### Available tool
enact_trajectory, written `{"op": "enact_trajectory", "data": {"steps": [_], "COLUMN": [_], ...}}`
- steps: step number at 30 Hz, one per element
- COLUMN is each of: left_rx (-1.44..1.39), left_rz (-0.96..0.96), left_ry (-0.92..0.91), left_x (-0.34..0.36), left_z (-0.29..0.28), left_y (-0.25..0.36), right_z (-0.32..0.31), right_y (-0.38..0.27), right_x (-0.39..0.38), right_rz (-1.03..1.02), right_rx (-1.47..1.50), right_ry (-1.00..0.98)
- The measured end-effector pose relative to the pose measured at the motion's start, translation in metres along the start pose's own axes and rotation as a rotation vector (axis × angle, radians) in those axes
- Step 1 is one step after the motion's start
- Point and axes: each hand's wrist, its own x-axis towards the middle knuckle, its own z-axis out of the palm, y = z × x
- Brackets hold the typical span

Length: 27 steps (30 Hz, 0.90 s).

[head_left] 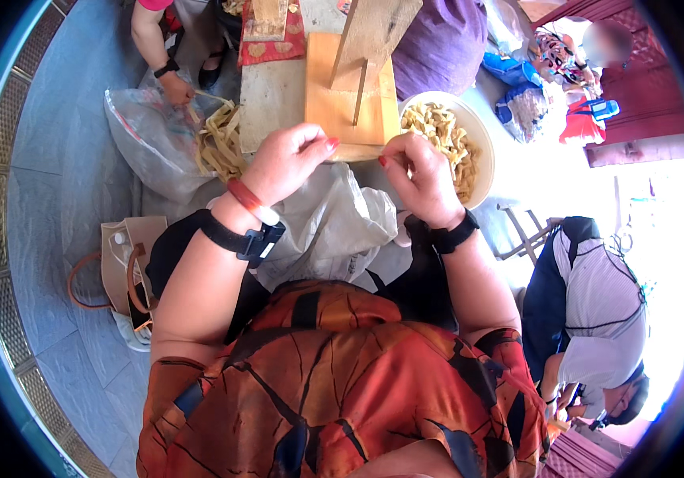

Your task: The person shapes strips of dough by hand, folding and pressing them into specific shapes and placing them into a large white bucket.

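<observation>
My left hand [288,163] and my right hand [423,177] are raised in front of me, a short distance apart. Thumb and fingertips are pinched together on each; whatever they hold, if anything, is too small to make out. Just beyond them lies a flat wooden board [322,95] with a tall wooden upright [370,40] and a thin upright rod [359,99]. Close to my right hand, a white tub [481,171] holds many pale yellow, curled strips [445,135]. A crumpled white plastic sheet or bag [334,223] is spread below my hands, over my lap.
At the left, another person's hand [177,89] reaches to long yellowish strips [221,143] by a clear plastic bag [147,139]. A beige handbag [119,259] stands on the tiled floor. Another person [597,295] bends at the right, near metal legs [525,239].
</observation>
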Motion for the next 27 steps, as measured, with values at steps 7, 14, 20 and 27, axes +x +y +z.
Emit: {"op": "enact_trajectory", "data": {"steps": [7,14,20,27], "left_rx": [0.297,0.349,-0.260,-0.815], "left_rz": [0.128,0.069,0.357,0.483], "left_ry": [0.341,0.363,-0.030,-0.047], "left_x": [0.056,0.027,-0.029,-0.055], "left_z": [-0.006,-0.001,0.082,-0.023], "left_y": [0.003,-0.010,0.072,0.150], "right_z": [0.010,-0.038,0.030,0.038], "right_y": [0.038,0.084,-0.029,-0.034], "right_x": [0.049,-0.012,-0.034,-0.079], "right_rz": [0.001,0.213,0.307,0.380], "right_rx": [-0.136,-0.666,0.818,0.941], "right_ry": [0.034,0.109,-0.334,-0.746]}}
